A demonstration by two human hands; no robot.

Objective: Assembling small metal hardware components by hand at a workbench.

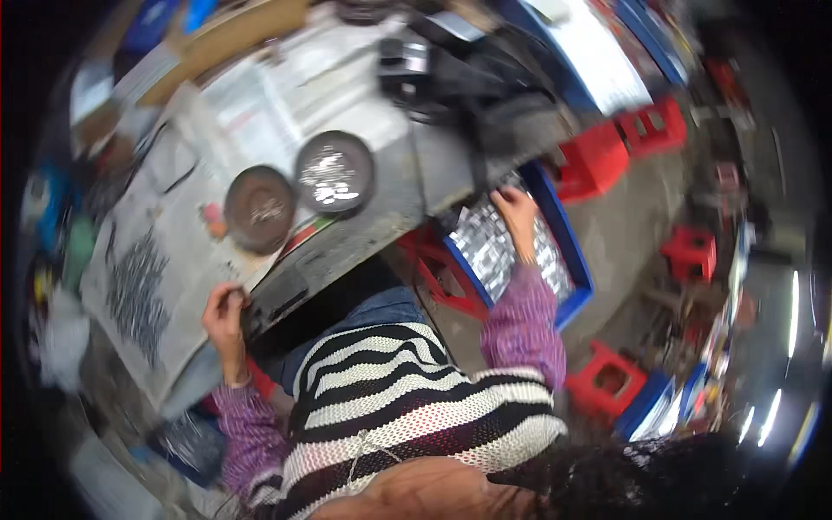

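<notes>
My left hand [225, 319] is at the table's near edge, its fingers curled together by the corner of a paper sheet [186, 295]. Whatever those fingers hold, if anything, is too small to tell. On the right, my right hand [518, 217] is bent over a blue crate [579, 299] of shiny flat metal pieces [485, 247]. Its fingers are drawn together, and any piece between them cannot be made out. Two round dark dishes stand on the table: a brown one [238, 230] with a few small bits, and a black one [364, 178] with bright silvery bits.
Many thin dark metal pieces [137, 295] lie spread on the paper at left. A black machine [403, 74] stands at the table's back. Red plastic stools [607, 381] are on the floor to the right, and another blue crate [568, 65] is at the far right.
</notes>
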